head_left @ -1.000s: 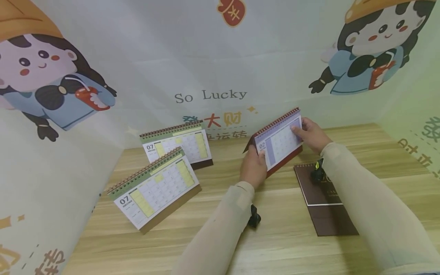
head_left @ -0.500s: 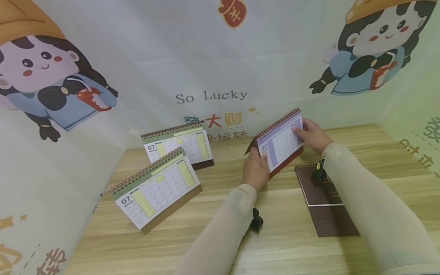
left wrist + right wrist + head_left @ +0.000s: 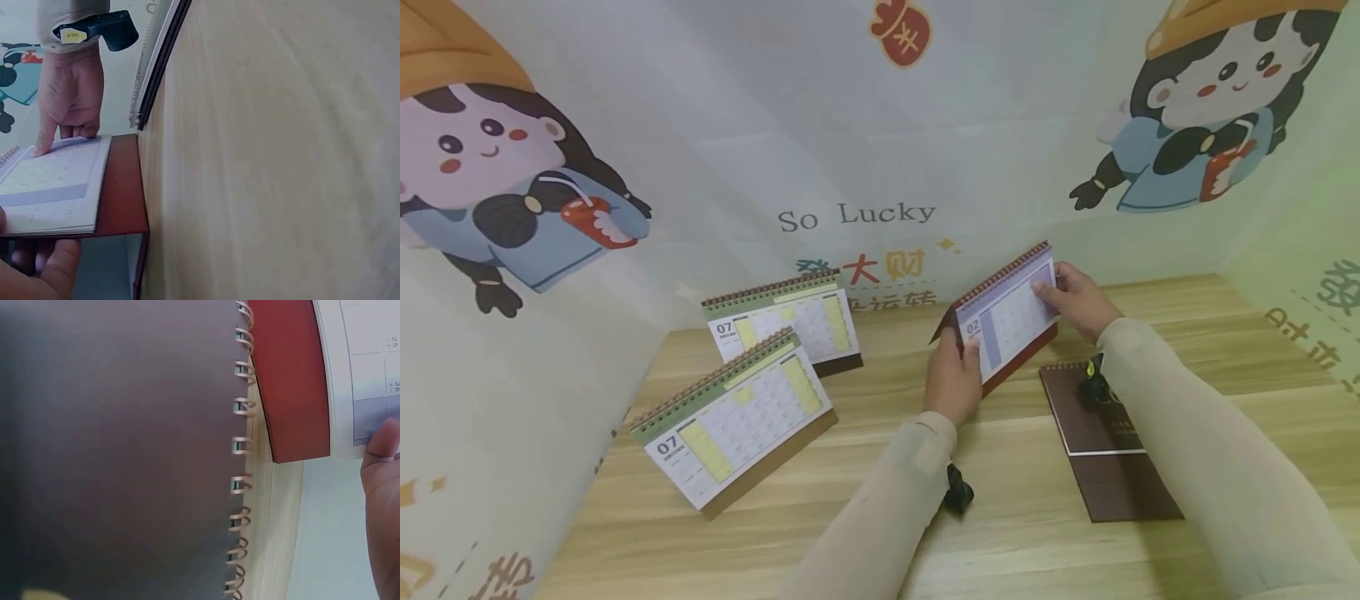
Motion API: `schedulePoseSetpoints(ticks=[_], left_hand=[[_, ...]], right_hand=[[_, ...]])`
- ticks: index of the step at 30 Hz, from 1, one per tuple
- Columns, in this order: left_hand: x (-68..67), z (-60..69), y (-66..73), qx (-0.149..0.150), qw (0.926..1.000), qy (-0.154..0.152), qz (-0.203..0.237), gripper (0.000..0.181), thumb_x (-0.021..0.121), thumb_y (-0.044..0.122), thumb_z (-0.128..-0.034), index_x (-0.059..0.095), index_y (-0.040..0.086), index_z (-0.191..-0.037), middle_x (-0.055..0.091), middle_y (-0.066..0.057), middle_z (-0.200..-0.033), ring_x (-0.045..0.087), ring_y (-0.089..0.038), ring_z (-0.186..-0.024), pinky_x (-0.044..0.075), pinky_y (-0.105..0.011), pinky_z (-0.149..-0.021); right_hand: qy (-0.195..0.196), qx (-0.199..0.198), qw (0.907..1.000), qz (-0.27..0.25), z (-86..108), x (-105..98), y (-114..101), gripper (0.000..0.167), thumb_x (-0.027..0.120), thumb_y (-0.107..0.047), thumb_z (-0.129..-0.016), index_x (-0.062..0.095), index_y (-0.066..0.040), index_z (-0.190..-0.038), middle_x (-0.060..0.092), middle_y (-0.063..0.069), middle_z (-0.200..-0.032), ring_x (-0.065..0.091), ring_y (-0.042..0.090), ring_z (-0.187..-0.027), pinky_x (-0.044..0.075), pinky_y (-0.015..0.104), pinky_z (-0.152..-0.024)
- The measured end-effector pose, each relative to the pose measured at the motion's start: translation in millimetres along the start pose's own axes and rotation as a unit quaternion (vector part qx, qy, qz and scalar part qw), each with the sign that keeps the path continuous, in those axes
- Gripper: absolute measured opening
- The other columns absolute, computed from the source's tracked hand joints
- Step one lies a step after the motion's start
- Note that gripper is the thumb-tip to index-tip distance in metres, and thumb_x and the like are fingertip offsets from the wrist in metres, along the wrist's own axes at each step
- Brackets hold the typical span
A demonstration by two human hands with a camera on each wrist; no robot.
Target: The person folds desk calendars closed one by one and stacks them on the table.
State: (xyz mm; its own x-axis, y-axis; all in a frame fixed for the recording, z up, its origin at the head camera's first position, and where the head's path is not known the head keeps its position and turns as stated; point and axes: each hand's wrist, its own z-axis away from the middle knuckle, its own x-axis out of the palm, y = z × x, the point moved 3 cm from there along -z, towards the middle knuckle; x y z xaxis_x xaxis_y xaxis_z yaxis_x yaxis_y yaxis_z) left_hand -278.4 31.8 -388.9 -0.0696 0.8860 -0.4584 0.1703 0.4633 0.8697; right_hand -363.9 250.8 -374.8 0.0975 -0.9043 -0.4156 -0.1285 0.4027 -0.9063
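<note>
In the head view a red desk calendar with a purple page marked 02 [image 3: 1011, 321] stands tilted on the table. The left hand [image 3: 953, 375] grips its lower left edge, thumb on the page and fingers behind. At the upper right edge the right hand [image 3: 1082, 300] pinches it, thumb on the page. The left wrist view shows the calendar's red base [image 3: 122, 181] and the right hand [image 3: 72, 94] with a digit on the page. In the right wrist view, the right thumb [image 3: 382, 440] lies on the page's corner beside the red base [image 3: 294, 381].
Two green-topped calendars marked 07 stand at the left, the front one [image 3: 741, 425] overlapping the rear one [image 3: 805, 321] in view. A dark brown calendar [image 3: 1120, 483] lies flat under the right forearm. Behind the wooden table [image 3: 850, 500] is a printed cloth wall [image 3: 760, 142].
The head view has shifted slightly. Both hands keep their hold on the red calendar, and nothing on the table has visibly moved.
</note>
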Motion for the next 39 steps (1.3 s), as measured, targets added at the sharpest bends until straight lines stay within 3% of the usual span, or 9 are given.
schedulePoseSetpoints(ticks=[9,14,17,21,24,27,30,36,39], left_hand=[[-26.7,-7.7,-4.3,-0.010,0.9978,-0.063,-0.017,0.024,0.060,0.032,-0.0994,0.061,0.007,-0.101,0.061,-0.003,-0.087,0.055,-0.015,-0.075,0.045,-0.028,-0.064],[-41.7,-7.4,-12.6,-0.042,0.9991,0.005,0.005,0.032,0.062,0.040,-0.0953,0.067,0.008,-0.093,0.066,-0.003,-0.086,0.059,-0.019,-0.078,0.049,-0.033,-0.068],[-43.5,-7.3,-16.9,-0.058,0.9981,0.015,-0.014,0.046,0.050,0.047,-0.0998,0.071,0.007,-0.104,0.070,-0.008,-0.101,0.064,-0.024,-0.094,0.051,-0.039,-0.082],[-39.0,-10.0,-19.1,-0.066,0.9957,-0.033,-0.056,0.068,0.028,0.055,-0.1044,0.065,0.003,-0.128,0.064,-0.015,-0.127,0.057,-0.031,-0.120,0.042,-0.044,-0.103],[-34.8,-13.0,-18.3,-0.086,0.9929,-0.065,-0.051,0.077,0.017,0.061,-0.1030,0.056,0.005,-0.140,0.056,-0.015,-0.140,0.049,-0.034,-0.131,0.035,-0.046,-0.110],[-31.6,-16.7,-15.3,-0.117,0.9894,-0.083,-0.017,0.087,0.012,0.070,-0.0984,0.050,0.008,-0.145,0.050,-0.013,-0.146,0.043,-0.033,-0.136,0.029,-0.045,-0.113],[-30.6,-21.9,-10.0,-0.151,0.9820,-0.095,0.063,0.097,0.010,0.078,-0.0933,0.055,0.006,-0.140,0.052,-0.015,-0.143,0.044,-0.031,-0.134,0.027,-0.045,-0.114],[-33.7,-29.8,6.1,-0.218,0.9411,-0.117,0.231,0.101,0.024,0.089,-0.0828,0.023,0.023,-0.159,0.018,-0.001,-0.164,0.014,-0.024,-0.150,0.008,-0.046,-0.119],[-34.4,-34.7,14.5,-0.207,0.9339,-0.129,0.261,0.103,0.028,0.091,-0.0800,0.014,0.028,-0.160,0.009,0.003,-0.166,0.007,-0.022,-0.151,0.005,-0.047,-0.119]], right_hand=[[-0.007,-0.011,0.9993,0.036,0.3,-1.9,1.8,0.047,0.049,-0.027,-0.106,0.039,0.001,-0.142,0.056,0.026,-0.124,0.056,0.028,-0.102,0.048,0.046,-0.092],[-0.012,-0.008,0.9994,0.032,1.0,-1.7,-0.8,0.048,0.049,-0.028,-0.106,0.038,0.000,-0.143,0.056,0.026,-0.125,0.056,0.030,-0.105,0.047,0.047,-0.094],[-0.012,-0.005,0.9995,0.029,1.5,-2.4,-0.7,0.049,0.049,-0.029,-0.106,0.037,-0.001,-0.145,0.055,0.026,-0.128,0.056,0.031,-0.107,0.046,0.050,-0.096],[-0.015,-0.004,0.9996,0.023,1.0,-3.3,0.7,0.050,0.048,-0.029,-0.106,0.036,-0.002,-0.146,0.054,0.026,-0.128,0.055,0.033,-0.109,0.045,0.052,-0.097],[-0.016,-0.004,0.9996,0.023,-0.4,-4.1,1.4,0.050,0.049,-0.029,-0.106,0.036,-0.002,-0.147,0.055,0.026,-0.128,0.056,0.032,-0.108,0.046,0.050,-0.096],[-0.013,-0.006,0.9995,0.029,-1.5,-4.7,1.5,0.051,0.049,-0.029,-0.106,0.036,-0.002,-0.147,0.056,0.026,-0.128,0.057,0.030,-0.107,0.047,0.049,-0.094],[-0.009,-0.007,0.9993,0.037,-2.3,-4.4,1.1,0.051,0.049,-0.030,-0.106,0.037,-0.002,-0.146,0.056,0.025,-0.126,0.057,0.030,-0.106,0.048,0.049,-0.093],[-0.010,-0.001,0.9992,0.039,-1.5,-3.3,0.5,0.050,0.049,-0.033,-0.105,0.038,-0.002,-0.144,0.056,0.025,-0.127,0.057,0.032,-0.108,0.047,0.051,-0.096],[-0.013,0.000,0.9993,0.036,-0.4,-3.8,1.3,0.051,0.049,-0.033,-0.106,0.037,-0.002,-0.144,0.055,0.025,-0.128,0.056,0.034,-0.110,0.045,0.052,-0.098]])
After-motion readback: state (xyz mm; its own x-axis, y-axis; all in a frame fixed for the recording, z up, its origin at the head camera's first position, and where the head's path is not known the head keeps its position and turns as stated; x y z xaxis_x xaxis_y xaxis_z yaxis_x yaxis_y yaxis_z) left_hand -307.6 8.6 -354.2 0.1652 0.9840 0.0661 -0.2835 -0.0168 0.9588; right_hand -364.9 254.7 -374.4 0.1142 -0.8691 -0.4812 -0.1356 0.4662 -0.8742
